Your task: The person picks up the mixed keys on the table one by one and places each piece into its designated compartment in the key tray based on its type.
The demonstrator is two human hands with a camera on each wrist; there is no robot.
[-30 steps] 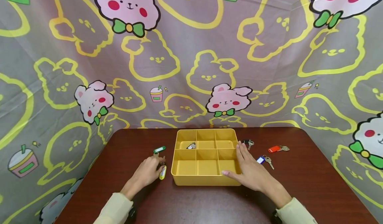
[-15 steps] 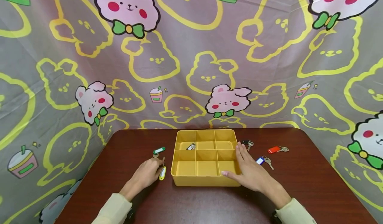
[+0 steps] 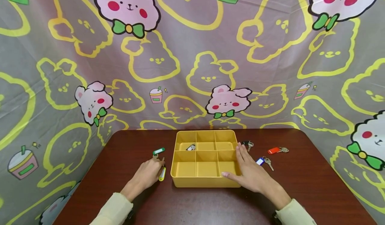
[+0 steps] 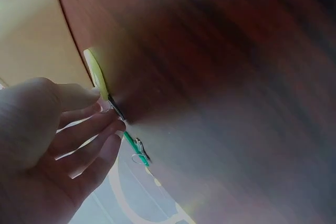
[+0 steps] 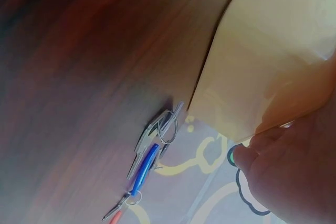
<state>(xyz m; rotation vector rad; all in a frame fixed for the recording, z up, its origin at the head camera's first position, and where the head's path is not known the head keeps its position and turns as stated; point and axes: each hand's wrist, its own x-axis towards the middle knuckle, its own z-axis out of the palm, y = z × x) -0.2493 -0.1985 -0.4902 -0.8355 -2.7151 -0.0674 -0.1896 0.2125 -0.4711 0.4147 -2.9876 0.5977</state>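
Observation:
My left hand (image 3: 147, 175) pinches a key with a yellow tag (image 3: 162, 174) on the table, left of the yellow box. In the left wrist view the thumb is against the yellow tag (image 4: 96, 74), and the fingertips partly hide the dark metal key (image 4: 116, 108). My right hand (image 3: 254, 171) lies with straight fingers along the right side of the yellow six-compartment box (image 3: 206, 182), thumb over its front corner. A key with a pale tag (image 3: 190, 147) lies in the box's back left compartment. A green-tagged key (image 3: 158, 151) lies just beyond my left fingers.
Right of the box lie a black-tagged key (image 3: 247, 144), a blue-tagged key (image 3: 260, 161) and a red-tagged key (image 3: 274, 150). The dark wooden table (image 3: 192, 205) ends at a patterned cloth (image 3: 177, 68) behind and at both sides.
The left fingers have shifted slightly over the yellow-tagged key, and the tag shows narrower, as if tilted. The right hand and the box stay in place.

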